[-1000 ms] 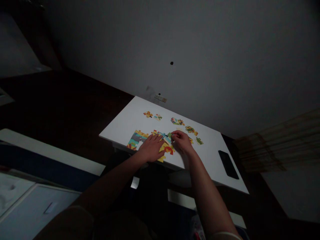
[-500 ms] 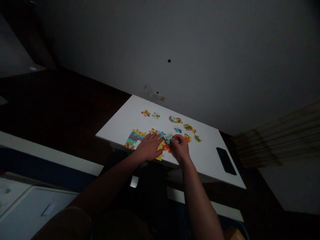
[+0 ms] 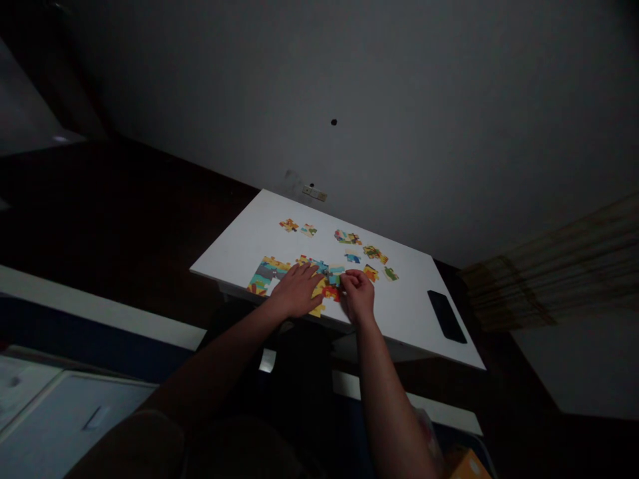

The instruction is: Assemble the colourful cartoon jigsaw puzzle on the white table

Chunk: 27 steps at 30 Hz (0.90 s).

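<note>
A partly joined jigsaw puzzle point(image 3: 272, 271) in yellow, grey, teal and red lies along the near edge of the white table. My left hand point(image 3: 295, 291) rests flat on it with fingers stretched out, covering its middle. At its right side my right hand point(image 3: 358, 293) pinches a green and light-blue puzzle piece point(image 3: 336, 273) between thumb and fingers. That piece lies against the upper right part of the joined picture; whether it is interlocked I cannot tell. Just beyond my right hand is a loose yellow-orange piece point(image 3: 371, 273).
Several loose pieces lie farther back, among them an orange one point(image 3: 288, 225), a blue one point(image 3: 352, 256) and a green one point(image 3: 391, 273). A black phone point(image 3: 446, 316) lies at the right of the white table point(image 3: 234, 243). Behind stands a grey wall point(image 3: 399, 133) with a socket point(image 3: 315, 193).
The piece in my right hand has turned from a slanted position to a straighter one against the joined puzzle. My left hand stays in place. The view has shifted slightly.
</note>
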Each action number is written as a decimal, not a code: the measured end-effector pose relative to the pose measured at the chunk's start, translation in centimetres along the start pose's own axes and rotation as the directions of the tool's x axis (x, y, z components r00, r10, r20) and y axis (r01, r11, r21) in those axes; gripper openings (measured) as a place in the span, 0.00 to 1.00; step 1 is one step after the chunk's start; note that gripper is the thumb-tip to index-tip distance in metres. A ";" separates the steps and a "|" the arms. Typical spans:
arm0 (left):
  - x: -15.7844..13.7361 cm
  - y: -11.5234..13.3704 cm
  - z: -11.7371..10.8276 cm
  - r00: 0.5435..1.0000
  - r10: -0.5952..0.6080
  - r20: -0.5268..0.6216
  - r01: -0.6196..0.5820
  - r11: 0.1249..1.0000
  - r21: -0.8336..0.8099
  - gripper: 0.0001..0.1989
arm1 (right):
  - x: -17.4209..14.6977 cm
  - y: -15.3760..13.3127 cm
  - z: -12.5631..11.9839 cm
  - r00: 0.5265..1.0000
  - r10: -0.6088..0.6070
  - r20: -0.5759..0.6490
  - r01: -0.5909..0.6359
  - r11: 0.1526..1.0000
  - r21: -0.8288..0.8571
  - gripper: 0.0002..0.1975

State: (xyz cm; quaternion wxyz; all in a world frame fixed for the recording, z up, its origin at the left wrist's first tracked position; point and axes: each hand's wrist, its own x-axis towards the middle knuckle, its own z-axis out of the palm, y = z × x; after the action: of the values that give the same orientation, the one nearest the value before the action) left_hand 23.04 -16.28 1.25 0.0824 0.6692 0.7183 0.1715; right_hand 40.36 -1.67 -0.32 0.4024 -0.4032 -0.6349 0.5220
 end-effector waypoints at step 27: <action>0.0 -0.3 0.4 1.000 0.014 -0.007 -0.014 1.000 0.000 0.33 | 0.7 1.7 -5.6 0.856 -0.168 -0.490 0.120 0.984 -0.129 0.27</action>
State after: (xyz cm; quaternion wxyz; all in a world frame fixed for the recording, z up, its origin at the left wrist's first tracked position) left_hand 22.85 -16.29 0.79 0.0787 0.6735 0.7140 0.1744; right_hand 45.46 1.06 -1.21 0.5711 -0.4940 -0.5615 0.3383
